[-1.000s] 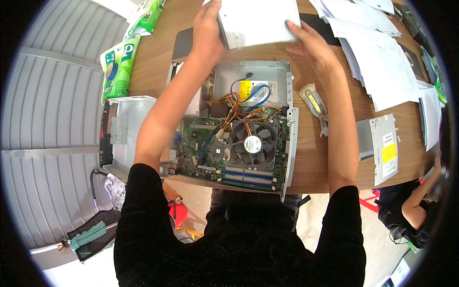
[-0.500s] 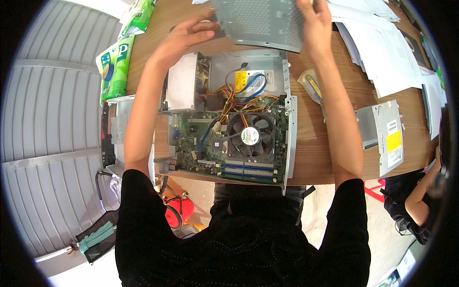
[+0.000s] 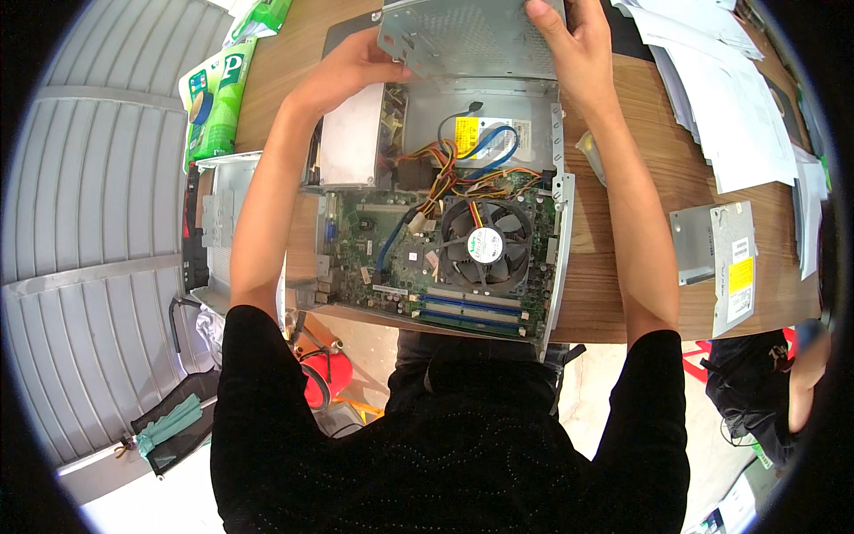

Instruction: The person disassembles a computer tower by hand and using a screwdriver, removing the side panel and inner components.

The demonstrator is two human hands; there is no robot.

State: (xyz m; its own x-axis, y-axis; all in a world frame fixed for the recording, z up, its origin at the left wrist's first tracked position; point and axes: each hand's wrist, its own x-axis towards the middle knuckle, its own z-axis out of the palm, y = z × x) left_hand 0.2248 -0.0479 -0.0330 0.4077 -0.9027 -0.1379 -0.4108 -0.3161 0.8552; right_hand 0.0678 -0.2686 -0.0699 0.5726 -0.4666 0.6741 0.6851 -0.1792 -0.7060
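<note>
A grey perforated metal panel [image 3: 471, 40] is tilted up over the far end of an open computer case [image 3: 559, 258]. My right hand [image 3: 580, 53] grips the panel's right edge, thumb on its near face. At the left edge my left hand [image 3: 356, 71] is closed around the panel's lower corner, its fingertips partly hidden behind the metal. Inside the case are a green circuit board [image 3: 378, 240], a black cooling fan [image 3: 485, 245], bundled coloured wires [image 3: 440, 178], a blue cable [image 3: 498, 147] and a white-topped power supply box [image 3: 349, 142].
A bent metal bracket [image 3: 734, 267] with a yellow label lies on the wooden table's right side. Behind it are stacked papers [image 3: 725, 116]. A yellow-handled tool [image 3: 589, 156] sits partly behind my right forearm. Green packages [image 3: 218, 125] and another metal case [image 3: 222, 218] are at left.
The panel has come nearer and lower over the case's far end. My left hand has gone from spread fingers to holding the panel's edge. The case has shifted slightly right.
</note>
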